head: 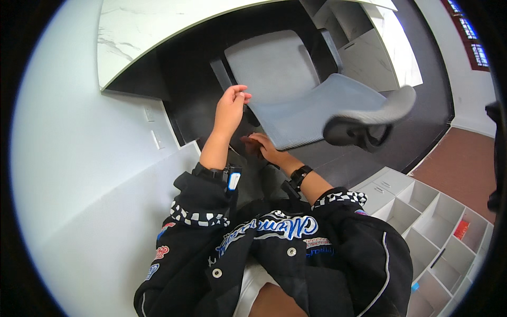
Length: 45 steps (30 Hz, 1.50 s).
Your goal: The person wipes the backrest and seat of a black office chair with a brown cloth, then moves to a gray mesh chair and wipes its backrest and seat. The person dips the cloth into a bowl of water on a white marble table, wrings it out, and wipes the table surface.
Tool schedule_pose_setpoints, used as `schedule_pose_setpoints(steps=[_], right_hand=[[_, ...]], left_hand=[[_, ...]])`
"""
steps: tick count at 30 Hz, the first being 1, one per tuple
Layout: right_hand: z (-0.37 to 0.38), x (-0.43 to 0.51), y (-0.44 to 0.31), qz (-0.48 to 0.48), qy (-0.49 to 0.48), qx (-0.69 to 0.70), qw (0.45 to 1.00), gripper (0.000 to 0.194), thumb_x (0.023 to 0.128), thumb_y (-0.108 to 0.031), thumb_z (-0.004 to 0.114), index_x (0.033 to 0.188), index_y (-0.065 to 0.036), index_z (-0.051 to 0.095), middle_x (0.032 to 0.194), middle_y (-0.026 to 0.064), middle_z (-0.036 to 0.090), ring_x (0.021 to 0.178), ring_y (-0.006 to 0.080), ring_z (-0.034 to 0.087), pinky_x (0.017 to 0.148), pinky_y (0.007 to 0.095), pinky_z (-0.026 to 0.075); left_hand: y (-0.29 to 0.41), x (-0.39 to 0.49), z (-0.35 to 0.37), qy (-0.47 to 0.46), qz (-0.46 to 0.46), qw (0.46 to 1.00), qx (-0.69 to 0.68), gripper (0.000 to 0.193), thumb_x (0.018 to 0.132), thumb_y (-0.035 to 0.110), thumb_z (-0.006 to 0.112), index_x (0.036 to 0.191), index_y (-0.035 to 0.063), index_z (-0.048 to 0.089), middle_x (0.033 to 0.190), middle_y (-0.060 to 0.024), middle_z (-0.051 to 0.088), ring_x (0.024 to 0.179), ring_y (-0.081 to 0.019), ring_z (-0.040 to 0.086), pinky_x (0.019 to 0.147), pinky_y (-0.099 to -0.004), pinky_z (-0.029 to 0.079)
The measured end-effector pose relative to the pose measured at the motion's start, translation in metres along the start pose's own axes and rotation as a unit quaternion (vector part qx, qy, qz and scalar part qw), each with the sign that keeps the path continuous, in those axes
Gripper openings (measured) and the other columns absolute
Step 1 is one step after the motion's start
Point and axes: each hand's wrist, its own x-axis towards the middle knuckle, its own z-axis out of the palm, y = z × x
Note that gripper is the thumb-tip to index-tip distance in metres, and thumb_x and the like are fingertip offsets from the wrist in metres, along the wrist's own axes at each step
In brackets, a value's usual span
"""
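A grey office chair with a mesh backrest (pixel 305 111) and a padded seat (pixel 273 63) stands before me. My left hand (pixel 233 104) is beside the seat, near the lower left corner of the backrest. Its fingers are loosely curled, slightly apart, and nothing shows in them. Lower down, my right hand (pixel 268 148) reaches under the near left edge of the backrest, which is close to its knuckles. Something dark reddish-brown (pixel 252 146) shows below the right fingers; whether it is a held item or shaded fingers is unclear.
A marble-patterned desk (pixel 166 20) spans the far side, with a cabinet (pixel 368 59) at its right. A white wall (pixel 79 130) with sockets (pixel 149 113) closes the left. Behind me on the right is a white cubby shelf (pixel 427 222) holding a red item (pixel 461 229).
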Motion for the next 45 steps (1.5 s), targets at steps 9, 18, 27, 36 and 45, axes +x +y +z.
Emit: schedule_pose_setpoints(steps=[9,18,27,36,45], right_hand=[[-0.144,-0.084,0.011,0.352,0.407,0.628,0.562,0.034,0.091,-0.01,0.045,0.124,-0.005,0.051,0.116,0.01,0.06,0.107,0.0274,0.058,0.094,0.0404,0.047],[-0.225,-0.073,-0.032,0.212,0.335,0.622,0.675,0.037,0.099,-0.023,0.048,0.131,-0.004,0.047,0.124,0.0091,0.058,0.114,0.0243,0.057,0.098,0.0376,0.045],[-0.239,-0.016,-0.025,0.204,0.313,0.634,0.677,0.039,0.102,-0.024,0.041,0.136,-0.007,0.04,0.127,0.0106,0.056,0.11,0.0262,0.059,0.094,0.0407,0.049],[-0.221,0.079,0.019,0.219,0.311,0.619,0.687,0.045,0.1,-0.042,0.042,0.128,-0.007,0.048,0.117,0.0145,0.062,0.108,0.0287,0.061,0.095,0.0466,0.047],[-0.159,0.136,0.045,0.248,0.303,0.706,0.59,0.057,0.1,-0.054,0.027,0.127,-0.01,0.049,0.123,0.0127,0.059,0.113,0.0321,0.057,0.1,0.0484,0.044]], left_hand=[[-0.003,-0.08,0.095,0.06,0.096,0.976,0.185,0.027,0.09,0.018,0.056,0.112,0.0041,0.06,0.108,-0.0113,0.066,0.1,-0.0241,0.061,0.087,-0.0346,0.046],[0.009,-0.118,0.142,0.111,0.238,0.802,0.536,0.037,0.081,0.045,0.068,0.111,0.0228,0.066,0.121,-0.0014,0.058,0.129,-0.0255,0.039,0.107,-0.0622,0.017],[0.027,-0.07,0.129,0.098,0.224,0.813,0.529,0.032,0.082,0.048,0.066,0.103,0.0257,0.071,0.121,0.0024,0.059,0.128,-0.0242,0.042,0.108,-0.0582,0.021],[0.056,0.042,0.098,0.069,0.2,0.828,0.519,0.032,0.078,0.05,0.068,0.098,0.0247,0.072,0.112,-0.0002,0.063,0.122,-0.0235,0.047,0.106,-0.0571,0.025],[0.064,0.105,0.107,0.098,0.295,0.842,0.442,0.027,0.074,0.041,0.072,0.085,0.0161,0.073,0.088,-0.002,0.068,0.094,-0.0228,0.061,0.081,-0.0402,0.041]])
